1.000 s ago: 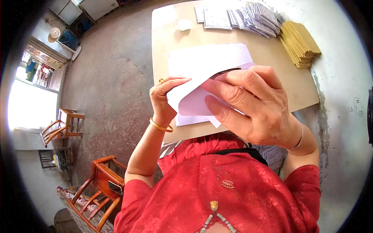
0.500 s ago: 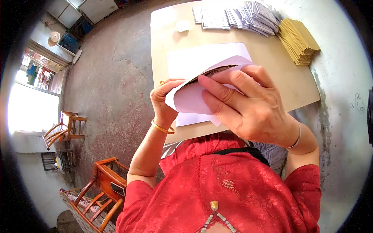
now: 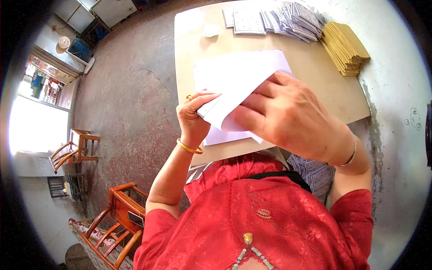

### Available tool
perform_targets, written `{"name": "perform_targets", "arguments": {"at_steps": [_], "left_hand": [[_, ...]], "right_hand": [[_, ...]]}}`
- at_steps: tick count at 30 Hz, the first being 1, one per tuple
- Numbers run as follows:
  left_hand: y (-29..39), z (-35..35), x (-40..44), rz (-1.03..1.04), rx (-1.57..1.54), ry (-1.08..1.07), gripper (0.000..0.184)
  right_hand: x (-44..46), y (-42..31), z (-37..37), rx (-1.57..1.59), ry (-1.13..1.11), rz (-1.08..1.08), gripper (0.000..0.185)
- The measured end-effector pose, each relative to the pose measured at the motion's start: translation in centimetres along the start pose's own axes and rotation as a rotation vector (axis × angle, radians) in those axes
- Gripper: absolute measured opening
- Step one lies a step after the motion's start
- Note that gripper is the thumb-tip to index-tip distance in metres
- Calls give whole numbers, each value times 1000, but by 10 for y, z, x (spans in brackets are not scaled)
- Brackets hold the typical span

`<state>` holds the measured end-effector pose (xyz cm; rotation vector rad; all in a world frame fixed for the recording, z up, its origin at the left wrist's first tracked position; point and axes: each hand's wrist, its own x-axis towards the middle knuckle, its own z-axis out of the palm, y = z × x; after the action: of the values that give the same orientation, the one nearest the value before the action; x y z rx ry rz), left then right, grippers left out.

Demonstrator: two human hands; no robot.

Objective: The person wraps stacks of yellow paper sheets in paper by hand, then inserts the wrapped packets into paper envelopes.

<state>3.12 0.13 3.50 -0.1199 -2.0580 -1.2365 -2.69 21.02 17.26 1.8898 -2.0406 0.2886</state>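
Observation:
My left hand [image 3: 196, 112] is closed on the left end of a white sheet of paper [image 3: 240, 96], thumb on top. A small printed corner shows under the sheet beside that thumb. My right hand [image 3: 294, 119] grips the sheet's right side, its fingers partly hidden behind the paper. The sheet curves over between my hands, and I cannot tell what lies inside the fold. Directly beneath are flat white sheets [image 3: 216, 67] on the pale wooden table [image 3: 186, 45].
At the table's far side lie several printed white packets [image 3: 249, 22] and a stack of yellow-brown envelopes [image 3: 344, 47]. A small white object [image 3: 210, 30] sits near the far left. More printed packets [image 3: 315, 175] lie below the table's right front. A wooden chair [image 3: 123, 211] stands to the left.
The dark-edged opening between the paper layers no longer shows. The sheet has been turned and folded over, with a printed corner now visible, and my right hand has shifted slightly right and down.

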Motion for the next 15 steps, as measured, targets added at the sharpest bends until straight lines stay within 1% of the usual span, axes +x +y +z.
{"name": "perform_targets", "arguments": {"at_steps": [1,2,5,8,10,13,15], "left_hand": [[-1,1,-1,25,25,12,19],[3,1,-1,-39,9,-1,20],[2,3,-3,-5,14,-2,22],[0,3,-7,-56,-11,-24,26],[-2,3,-8,-64,-11,-31,25],[-5,3,-8,-68,2,-24,22],[-1,3,-7,-100,2,-2,19]], "right_hand": [[1,3,2,-12,-4,-4,22],[5,9,7,-8,67,-41,11],[9,15,-1,135,-22,-30,9],[15,16,-16,239,-220,20,11],[17,19,-20,200,-300,2,10],[15,24,-7,262,-106,-65,7],[16,23,-2,182,-83,-36,6]]}}
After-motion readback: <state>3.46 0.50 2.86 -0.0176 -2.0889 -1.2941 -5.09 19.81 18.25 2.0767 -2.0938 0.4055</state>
